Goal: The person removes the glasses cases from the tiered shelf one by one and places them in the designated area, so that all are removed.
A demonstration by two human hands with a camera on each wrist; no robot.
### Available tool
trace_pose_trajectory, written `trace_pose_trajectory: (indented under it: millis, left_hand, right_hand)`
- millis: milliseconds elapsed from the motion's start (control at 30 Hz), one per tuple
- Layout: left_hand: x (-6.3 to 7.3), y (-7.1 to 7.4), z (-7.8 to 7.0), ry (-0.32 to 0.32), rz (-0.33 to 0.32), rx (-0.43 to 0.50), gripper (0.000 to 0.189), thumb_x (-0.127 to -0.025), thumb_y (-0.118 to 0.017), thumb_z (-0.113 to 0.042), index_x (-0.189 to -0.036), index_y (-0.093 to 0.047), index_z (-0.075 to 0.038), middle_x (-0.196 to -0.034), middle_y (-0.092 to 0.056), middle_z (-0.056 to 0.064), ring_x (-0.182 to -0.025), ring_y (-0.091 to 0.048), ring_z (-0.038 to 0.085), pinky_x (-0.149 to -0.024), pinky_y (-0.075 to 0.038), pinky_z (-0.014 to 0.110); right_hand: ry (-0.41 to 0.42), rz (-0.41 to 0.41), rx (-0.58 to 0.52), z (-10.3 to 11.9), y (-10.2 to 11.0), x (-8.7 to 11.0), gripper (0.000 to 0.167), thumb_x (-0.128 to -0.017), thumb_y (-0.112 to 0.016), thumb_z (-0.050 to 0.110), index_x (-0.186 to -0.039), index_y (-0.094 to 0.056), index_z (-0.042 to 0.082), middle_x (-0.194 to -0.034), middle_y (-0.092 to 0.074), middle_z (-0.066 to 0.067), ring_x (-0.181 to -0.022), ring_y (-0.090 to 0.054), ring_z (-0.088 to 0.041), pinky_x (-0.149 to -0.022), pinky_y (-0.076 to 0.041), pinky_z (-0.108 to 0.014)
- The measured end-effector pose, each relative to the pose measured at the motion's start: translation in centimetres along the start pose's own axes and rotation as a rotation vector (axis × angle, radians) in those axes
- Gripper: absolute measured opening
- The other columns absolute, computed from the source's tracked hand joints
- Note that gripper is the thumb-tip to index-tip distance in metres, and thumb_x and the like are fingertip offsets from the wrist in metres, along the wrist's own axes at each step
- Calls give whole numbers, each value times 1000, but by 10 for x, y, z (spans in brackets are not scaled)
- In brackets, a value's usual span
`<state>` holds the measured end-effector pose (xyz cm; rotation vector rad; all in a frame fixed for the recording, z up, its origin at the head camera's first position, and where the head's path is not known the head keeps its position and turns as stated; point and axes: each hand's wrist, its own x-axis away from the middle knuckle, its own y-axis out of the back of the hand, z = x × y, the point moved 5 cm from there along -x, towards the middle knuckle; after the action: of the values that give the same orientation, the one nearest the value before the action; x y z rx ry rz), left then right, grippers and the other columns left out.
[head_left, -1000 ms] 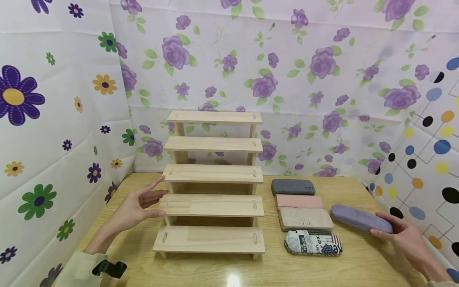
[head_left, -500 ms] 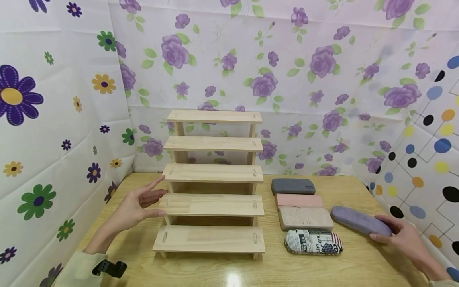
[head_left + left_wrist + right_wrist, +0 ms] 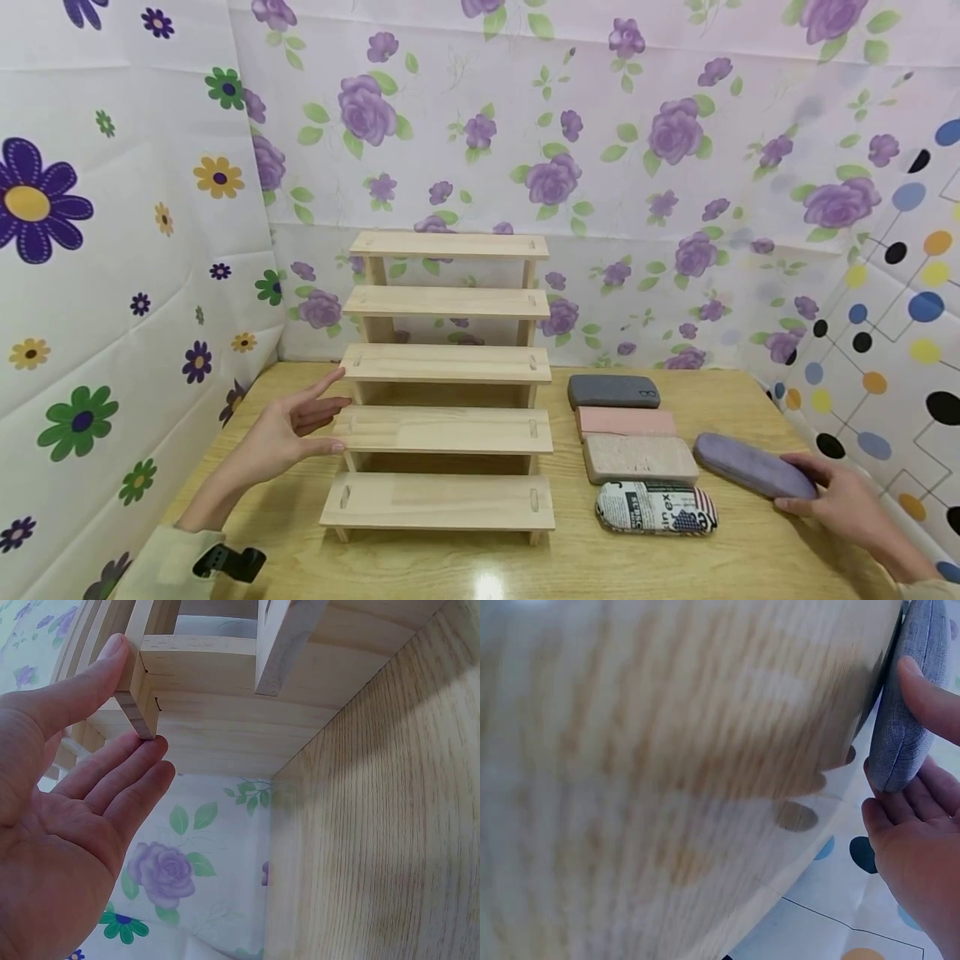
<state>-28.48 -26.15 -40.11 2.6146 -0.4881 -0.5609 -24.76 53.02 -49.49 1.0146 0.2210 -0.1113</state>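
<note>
Curled around the near right end of a lavender glasses case [image 3: 750, 468] is my right hand [image 3: 843, 502]. In the right wrist view the grey-looking fabric case [image 3: 906, 712] lies between thumb and fingers, close over the table. My left hand [image 3: 279, 440] rests at the left side of a stepped wooden display rack [image 3: 442, 429], fingers spread and fairly straight. Its thumb is at the front edge of the second tier from the bottom, and a fingertip meets the tier above. In the left wrist view the fingertips [image 3: 154, 746] touch a plank's end.
Left of the lavender case lie a newspaper-print glasses case [image 3: 656, 508], a beige case [image 3: 637, 458], a pink case [image 3: 626, 421] and a dark grey case [image 3: 613, 391]. All sit on the wooden table [image 3: 420, 567], right of the rack. Patterned cloth walls [image 3: 465, 100] enclose it.
The lavender case has shifted slightly toward me and turned a little, with its gripped end lower in the head view. My left hand has stayed in place at the rack.
</note>
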Motion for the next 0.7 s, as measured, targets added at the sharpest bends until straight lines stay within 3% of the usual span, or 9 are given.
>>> trace_pose_trajectory:
  millis: [233,400,600,700]
  left_hand:
    - [0,0,2,-1,-4,3,102,-85,-89,-5,-168,-32,-20,-146,-56,29,-133,-57,40,-106,-53,39]
    - [-1,0,3,1,1,7,102,-85,-89,-6,-168,-32,-21,-146,-58,24,-133,-57,39,-106,-53,39]
    - [-2,-1,4,-4,6,14,102,-85,-89,-5,-168,-32,-20,-147,-56,27,-134,-56,40,-107,-52,42]
    - [-2,0,3,-5,5,14,102,-85,-89,-5,-168,-32,-20,-147,-56,28,-134,-56,41,-106,-52,44]
  right_hand:
    - [-15,25,5,-3,0,-2,77,-72,-100,28,-133,-67,-5,-131,-66,-31,-102,-51,15,-75,-41,-1]
    - [-61,67,33,-4,1,-3,84,-74,-99,35,-138,-63,-5,-136,-62,-33,-113,-65,-20,-75,-42,-3]
    - [-95,99,29,-1,-1,-2,90,-75,-98,41,-141,-60,-7,-138,-60,-35,-119,-63,-43,-73,-44,-6]
    - [-121,121,7,1,0,-2,92,-80,-94,41,-146,-53,-9,-141,-53,-41,-123,-54,-57,-83,-56,-28]
